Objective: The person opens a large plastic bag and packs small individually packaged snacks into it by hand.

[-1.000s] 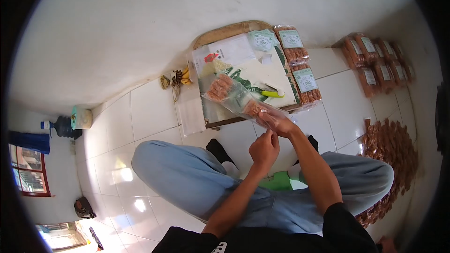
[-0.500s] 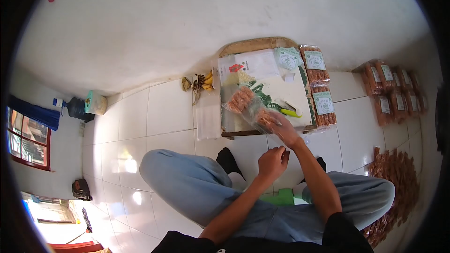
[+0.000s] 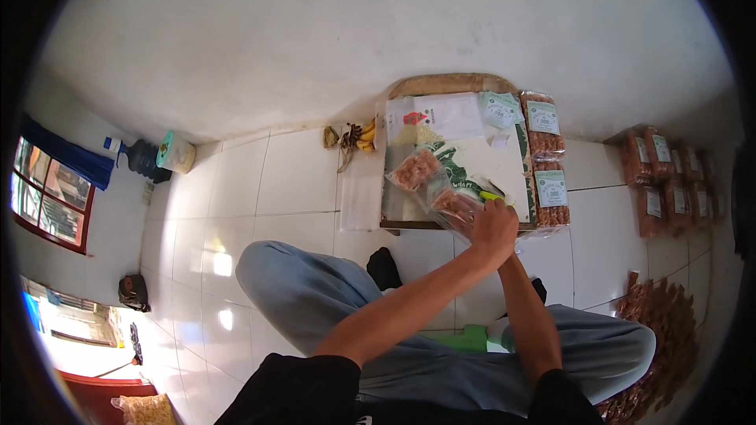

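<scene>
My left hand [image 3: 496, 230] reaches across my right wrist, its curled fingers over the end of a lime-green-handled tool [image 3: 490, 197] on the low table [image 3: 512, 159]. A dark, narrow part of the tool shows beyond the handle; its exact kind is unclear. My right hand is mostly hidden under the left, so only the wrist [image 3: 510, 261] shows. Next to the hands lies a clear plastic bag of reddish-brown pieces [image 3: 457, 206]. Another such bag [image 3: 416, 169] lies up and left of it, touching or overlapping it.
Labelled packs [image 3: 550, 189] stand along the table's right edge, with loose labels [image 3: 501, 110] nearby. Bananas [image 3: 365, 135] lie to the left. More filled packs [image 3: 661, 161] and a brown heap [image 3: 661, 330] occupy the floor at right. A wall rises behind the table.
My left hand has moved from below the table up and right, over my right hand, to the green handle. The view has shifted slightly. Both bags remain on the table.
</scene>
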A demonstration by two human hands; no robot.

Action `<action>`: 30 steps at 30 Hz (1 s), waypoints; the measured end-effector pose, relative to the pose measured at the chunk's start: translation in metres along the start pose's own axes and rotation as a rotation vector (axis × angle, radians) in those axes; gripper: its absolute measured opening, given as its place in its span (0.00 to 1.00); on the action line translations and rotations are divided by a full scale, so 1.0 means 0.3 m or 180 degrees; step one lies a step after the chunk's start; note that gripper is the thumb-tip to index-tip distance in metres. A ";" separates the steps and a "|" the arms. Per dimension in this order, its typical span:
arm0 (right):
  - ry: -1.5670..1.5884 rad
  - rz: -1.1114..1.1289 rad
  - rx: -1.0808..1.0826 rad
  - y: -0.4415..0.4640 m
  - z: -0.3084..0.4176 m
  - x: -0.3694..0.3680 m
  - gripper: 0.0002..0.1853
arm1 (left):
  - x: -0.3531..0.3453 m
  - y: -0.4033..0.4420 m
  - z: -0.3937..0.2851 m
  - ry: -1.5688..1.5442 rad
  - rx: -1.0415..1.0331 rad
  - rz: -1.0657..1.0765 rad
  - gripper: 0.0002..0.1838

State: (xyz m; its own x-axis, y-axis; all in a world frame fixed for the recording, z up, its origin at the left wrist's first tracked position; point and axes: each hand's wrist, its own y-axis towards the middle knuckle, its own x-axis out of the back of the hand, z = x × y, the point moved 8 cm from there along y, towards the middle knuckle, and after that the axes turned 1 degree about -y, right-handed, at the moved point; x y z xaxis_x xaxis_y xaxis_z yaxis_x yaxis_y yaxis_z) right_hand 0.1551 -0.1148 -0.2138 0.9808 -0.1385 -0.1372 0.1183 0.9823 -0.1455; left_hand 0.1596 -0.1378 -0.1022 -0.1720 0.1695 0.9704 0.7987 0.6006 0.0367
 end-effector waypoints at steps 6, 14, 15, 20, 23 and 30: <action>-0.0439 0.0016 0.0161 -0.006 0.052 -0.012 0.33 | -0.006 0.017 -0.023 -0.0113 -0.0248 0.0376 0.11; -0.1194 -0.0095 0.0377 0.035 0.034 -0.054 0.34 | 0.026 -0.032 -0.076 -0.0321 -0.0383 0.0164 0.07; -0.1325 -0.0135 0.0422 0.041 0.030 -0.050 0.34 | 0.028 -0.034 -0.081 -0.0395 -0.0373 0.0132 0.07; -0.1885 -0.0328 0.0572 0.064 -0.007 -0.045 0.35 | 0.041 -0.044 -0.100 -0.0484 -0.0337 0.0210 0.07; -0.2103 -0.0226 0.0629 0.071 -0.013 -0.035 0.35 | 0.069 -0.051 -0.061 -0.0712 -0.0333 0.0155 0.07; -0.1728 -0.0143 0.0504 0.045 0.004 -0.029 0.35 | 0.172 0.069 0.596 -0.0820 0.0110 -0.1281 0.23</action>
State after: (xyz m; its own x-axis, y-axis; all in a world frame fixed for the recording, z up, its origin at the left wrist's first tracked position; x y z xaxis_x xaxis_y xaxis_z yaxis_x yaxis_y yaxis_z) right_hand 0.1482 -0.1002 -0.2133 0.9083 -0.1368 0.3954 0.1426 0.9897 0.0148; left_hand 0.0641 0.0233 -0.0940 -0.6044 0.1036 0.7899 0.6204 0.6832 0.3851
